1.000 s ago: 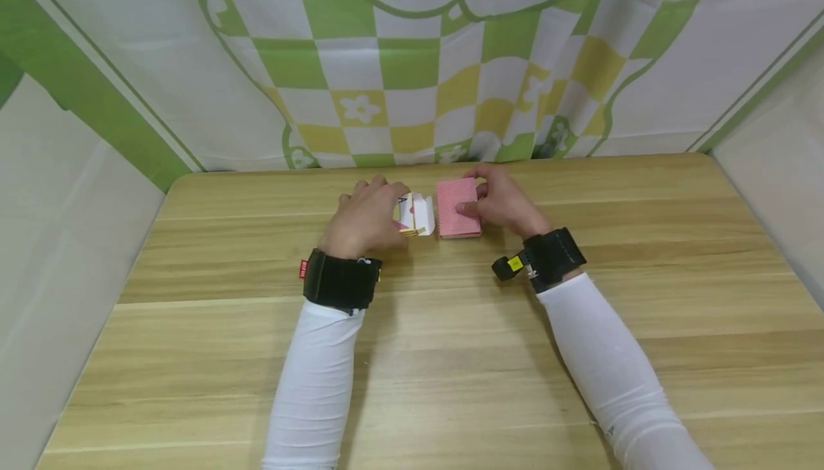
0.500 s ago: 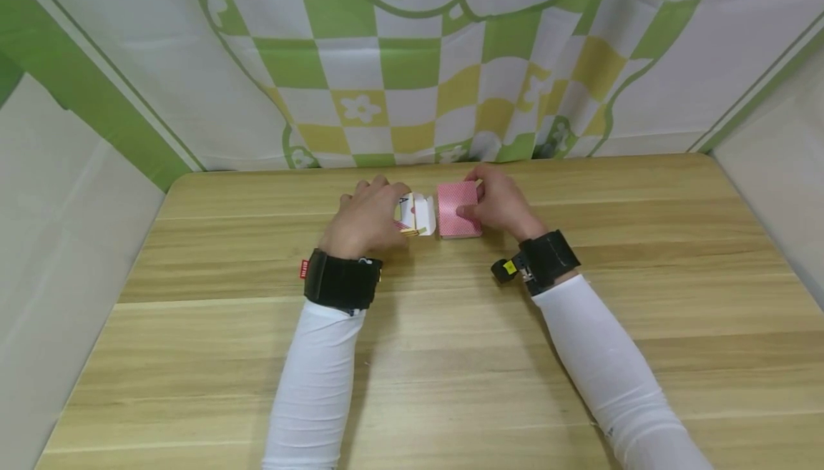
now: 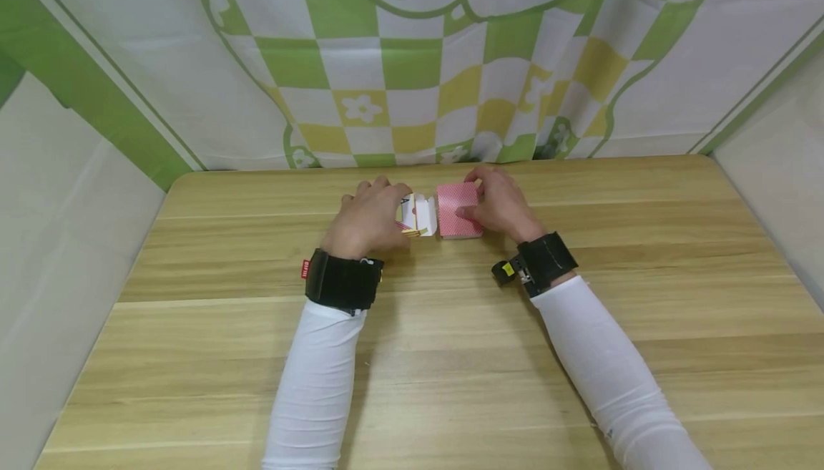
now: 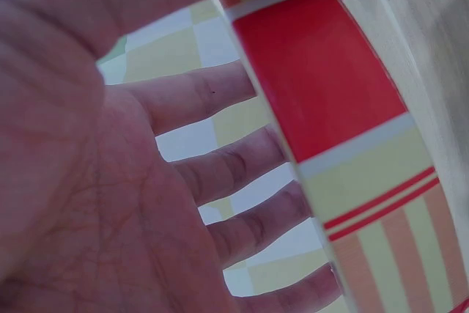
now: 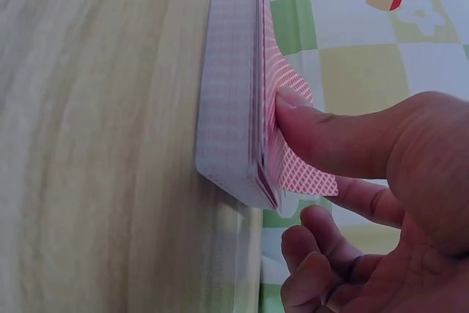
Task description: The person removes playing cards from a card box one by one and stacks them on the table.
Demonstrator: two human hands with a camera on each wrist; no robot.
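Observation:
My left hand point(image 3: 368, 221) grips a playing-card box point(image 3: 423, 214) by its sides, thumb nearest me and fingers on the far side. The box's flap end faces right, with a printed ace showing there. In the left wrist view, the box side point(image 4: 330, 86) is red above pale stripes. Just right of the box, a deck of playing cards point(image 3: 454, 207) lies face down, with red patterned backs. My right hand point(image 3: 506, 205) is at the deck's right side. In the right wrist view, its thumb and index finger pinch a bent top card point(image 5: 304, 170), lifted at one corner.
The wooden table point(image 3: 438, 370) stretches toward me in front of both hands. A green, white and yellow checkered curtain point(image 3: 412, 62) hangs right behind the table's back edge. Black straps with a small camera point(image 3: 504, 272) sit on the wrists.
My right hand and wrist have shifted slightly left, and the top of the deck has slid slightly toward me. The left hand and box have barely moved.

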